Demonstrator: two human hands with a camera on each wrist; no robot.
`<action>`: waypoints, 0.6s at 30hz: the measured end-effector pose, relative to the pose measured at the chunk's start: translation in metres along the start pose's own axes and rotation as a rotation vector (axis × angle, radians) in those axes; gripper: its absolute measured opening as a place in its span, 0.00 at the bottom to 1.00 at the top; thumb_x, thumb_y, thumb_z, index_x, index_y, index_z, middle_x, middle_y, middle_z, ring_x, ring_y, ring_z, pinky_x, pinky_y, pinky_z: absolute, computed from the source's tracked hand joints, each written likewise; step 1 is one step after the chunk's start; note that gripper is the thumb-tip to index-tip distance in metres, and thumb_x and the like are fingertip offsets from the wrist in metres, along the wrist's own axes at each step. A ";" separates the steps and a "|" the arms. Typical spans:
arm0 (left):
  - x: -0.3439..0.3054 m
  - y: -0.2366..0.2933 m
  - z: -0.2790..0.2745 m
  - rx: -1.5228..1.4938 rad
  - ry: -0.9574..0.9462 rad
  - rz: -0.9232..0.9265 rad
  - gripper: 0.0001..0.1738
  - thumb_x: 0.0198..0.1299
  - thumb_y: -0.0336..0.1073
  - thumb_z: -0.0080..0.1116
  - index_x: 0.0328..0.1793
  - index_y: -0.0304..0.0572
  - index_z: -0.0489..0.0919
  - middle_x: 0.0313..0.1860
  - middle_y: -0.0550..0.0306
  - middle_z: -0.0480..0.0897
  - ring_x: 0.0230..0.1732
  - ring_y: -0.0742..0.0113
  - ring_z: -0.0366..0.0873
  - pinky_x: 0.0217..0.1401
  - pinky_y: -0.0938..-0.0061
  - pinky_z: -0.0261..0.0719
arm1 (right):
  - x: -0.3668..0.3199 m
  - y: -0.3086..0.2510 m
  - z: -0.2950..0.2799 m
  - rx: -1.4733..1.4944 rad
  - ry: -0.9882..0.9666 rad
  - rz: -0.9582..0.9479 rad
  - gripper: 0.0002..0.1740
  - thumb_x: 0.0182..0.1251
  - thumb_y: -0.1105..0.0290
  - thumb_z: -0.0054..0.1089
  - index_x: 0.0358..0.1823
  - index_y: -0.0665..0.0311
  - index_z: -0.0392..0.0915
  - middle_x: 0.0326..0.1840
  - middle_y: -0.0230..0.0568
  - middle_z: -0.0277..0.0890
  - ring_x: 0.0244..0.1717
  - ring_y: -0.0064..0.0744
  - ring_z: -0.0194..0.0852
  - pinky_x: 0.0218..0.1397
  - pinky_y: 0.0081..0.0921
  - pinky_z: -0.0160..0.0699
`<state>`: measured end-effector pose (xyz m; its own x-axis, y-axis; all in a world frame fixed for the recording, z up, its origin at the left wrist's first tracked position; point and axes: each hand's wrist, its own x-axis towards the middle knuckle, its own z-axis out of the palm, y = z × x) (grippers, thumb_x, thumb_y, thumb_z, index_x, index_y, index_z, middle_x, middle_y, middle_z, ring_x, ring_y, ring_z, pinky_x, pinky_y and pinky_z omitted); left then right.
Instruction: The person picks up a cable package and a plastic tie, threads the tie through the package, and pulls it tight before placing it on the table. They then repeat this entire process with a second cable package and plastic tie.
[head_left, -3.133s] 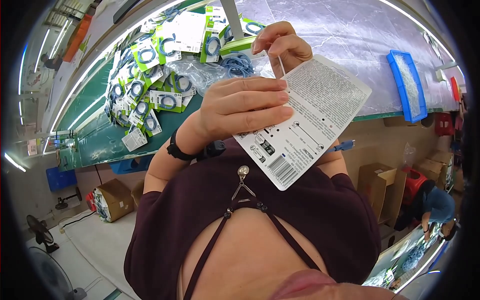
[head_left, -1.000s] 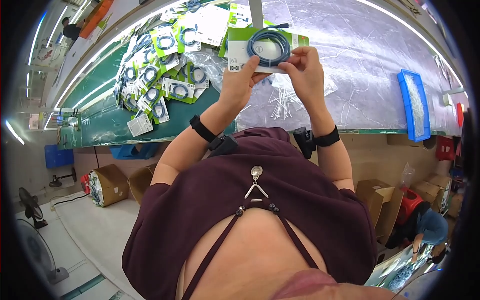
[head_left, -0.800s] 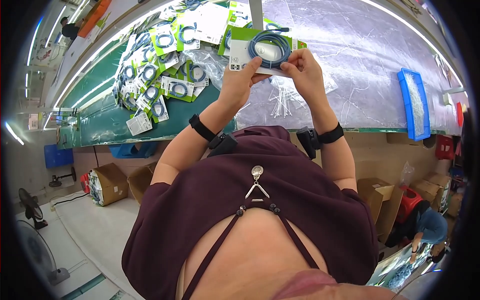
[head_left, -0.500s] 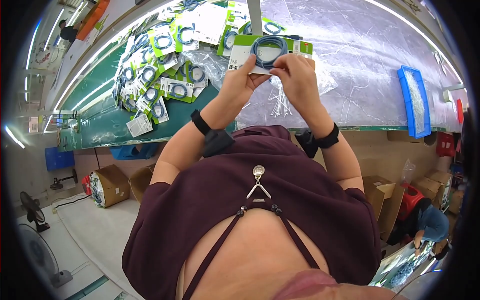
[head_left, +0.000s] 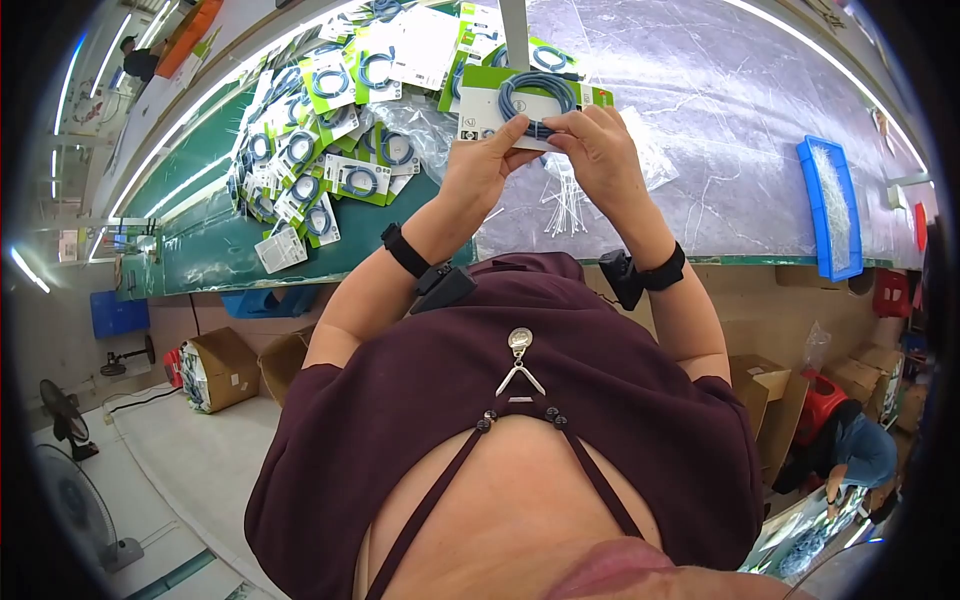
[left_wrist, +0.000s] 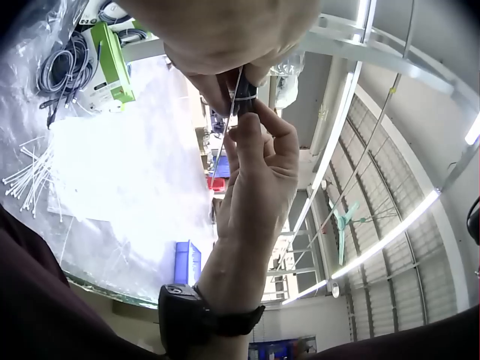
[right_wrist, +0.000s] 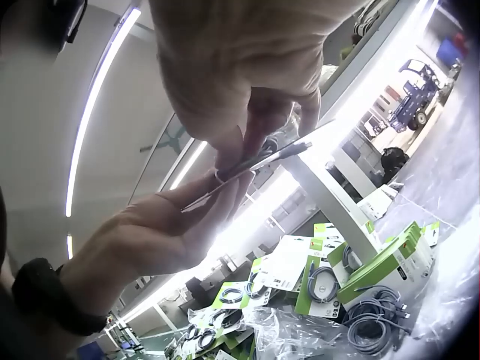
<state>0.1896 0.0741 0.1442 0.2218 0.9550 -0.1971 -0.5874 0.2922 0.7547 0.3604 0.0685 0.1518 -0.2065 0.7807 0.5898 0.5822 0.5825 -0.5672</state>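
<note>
Over a marbled workbench (head_left: pixel 740 180), a person's left hand (head_left: pixel 485 160) pinches a green-and-white packaging card (head_left: pixel 478 108) near its lower left, thumb in front, while the right hand (head_left: pixel 602 160) pinches the lower edge of a coiled blue cable (head_left: pixel 504 98) (just how its fingers meet the strands is partly hidden). A pale band (left_wrist: pixel 246 98) rings the bunched cable in the left wrist view. Good work here likely calls for keeping the card flat, gathering the strands evenly and seating the band snugly without creasing the board. The coil lies against the card's face, between the hands and rising above both thumbs, with loose white cable ties (head_left: pixel 567 205) on the bench nearer the person.
</note>
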 end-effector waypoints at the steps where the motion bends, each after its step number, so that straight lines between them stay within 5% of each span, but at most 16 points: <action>1: 0.000 0.000 0.000 0.033 0.016 0.035 0.14 0.61 0.28 0.56 0.53 0.34 0.72 0.44 0.51 0.80 0.43 0.61 0.82 0.45 0.70 0.86 | 0.000 -0.001 -0.001 -0.032 -0.015 0.006 0.11 0.52 0.76 0.63 0.39 0.58 0.80 0.26 0.36 0.71 0.32 0.36 0.67 0.39 0.30 0.66; 18: -0.004 0.001 0.003 0.088 0.044 0.103 0.15 0.58 0.25 0.58 0.52 0.35 0.73 0.44 0.51 0.80 0.42 0.63 0.82 0.43 0.72 0.86 | -0.005 0.004 0.010 0.053 -0.004 0.002 0.09 0.53 0.70 0.64 0.37 0.52 0.81 0.24 0.32 0.68 0.32 0.36 0.66 0.45 0.32 0.61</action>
<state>0.1907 0.0700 0.1475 0.1280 0.9816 -0.1417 -0.5343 0.1887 0.8239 0.3562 0.0696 0.1407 -0.2088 0.7825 0.5866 0.5399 0.5924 -0.5980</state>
